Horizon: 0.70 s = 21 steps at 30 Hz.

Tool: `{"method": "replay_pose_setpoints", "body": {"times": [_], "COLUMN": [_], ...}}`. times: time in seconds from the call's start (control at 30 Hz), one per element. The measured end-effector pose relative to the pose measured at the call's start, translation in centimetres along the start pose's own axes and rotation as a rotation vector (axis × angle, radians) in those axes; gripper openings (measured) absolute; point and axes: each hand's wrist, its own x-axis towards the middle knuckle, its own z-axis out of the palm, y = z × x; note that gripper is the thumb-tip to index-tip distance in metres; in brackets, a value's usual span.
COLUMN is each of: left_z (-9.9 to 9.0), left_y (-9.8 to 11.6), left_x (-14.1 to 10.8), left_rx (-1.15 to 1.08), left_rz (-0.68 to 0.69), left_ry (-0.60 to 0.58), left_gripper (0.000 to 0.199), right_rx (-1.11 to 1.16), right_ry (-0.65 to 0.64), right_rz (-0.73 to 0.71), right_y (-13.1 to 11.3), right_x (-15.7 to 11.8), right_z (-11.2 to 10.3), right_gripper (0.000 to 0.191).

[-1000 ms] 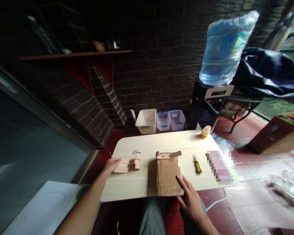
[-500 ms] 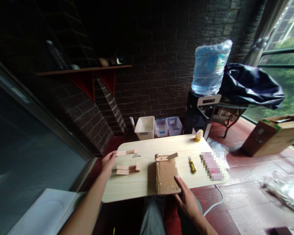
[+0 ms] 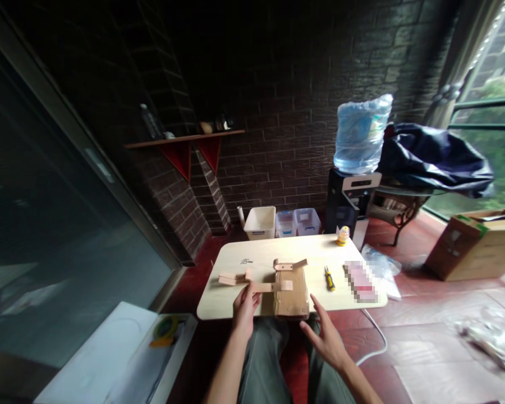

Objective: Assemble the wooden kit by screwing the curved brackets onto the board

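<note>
My left hand [image 3: 244, 310] grips one end of a flat wooden piece [image 3: 266, 287], whose far end reaches over the brown cardboard block [image 3: 292, 304]. Just right of that block, my right hand [image 3: 325, 332] has its thumb and fingers spread and holds nothing. Across the block's far end lies another wooden piece [image 3: 285, 267] with a slanted arm. A third wooden assembly [image 3: 232, 278] rests on the light tabletop [image 3: 223, 303] beyond my left hand. Small dark metal parts [image 3: 246, 261] lie behind it.
A yellow-black screwdriver [image 3: 329, 279], a blurred-out pink object [image 3: 362, 281] and a yellow-based clear container [image 3: 342, 236] are on the table's right side. Plastic bins [image 3: 260, 223] and a water dispenser [image 3: 348, 202] stand behind. At lower left is a white box [image 3: 105, 348].
My left hand has brought the wooden piece from the table's left edge rightward to the block. My right hand has let go of the block and opened. The view has shifted.
</note>
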Motion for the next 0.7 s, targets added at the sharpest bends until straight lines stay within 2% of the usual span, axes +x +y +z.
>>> {"method": "replay_pose_setpoints", "body": {"times": [0.13,0.23,0.3,0.43,0.57,0.7], "left_z": [1.0,1.9,2.2,2.1,1.7,1.6], "left_y": [-0.8,-0.1,0.7,2.2,2.5,1.9], "left_x": [-4.0,-6.1,-7.1,-8.5,-10.1,-12.2], "left_rx": [0.088,0.159,0.183,0.142,0.099,0.15], "left_rz": [0.006,0.066,0.105,0.163,0.093,0.018], "left_ry": [-0.049,-0.128,-0.178,-0.294,-0.474,-0.668], "left_gripper": [0.047,0.05,0.05,0.049,0.05,0.057], "right_rx": [0.272,0.374,0.409,0.382,0.429,0.384], "right_ry": [-0.072,-0.127,-0.125,-0.076,-0.027,-0.073], "right_rz": [0.076,0.079,0.08,0.032,-0.023,-0.062], "right_y": [-4.7,-7.9,-9.4,-10.9,-12.0,-13.7], "right_x": [-1.0,-1.0,-0.9,-0.9,-1.6,-3.0], "right_z": [-1.6,-2.6,-3.1,-3.2,-2.4,-1.3], "right_gripper": [0.076,0.077,0.069,0.039,0.031,0.021]}}
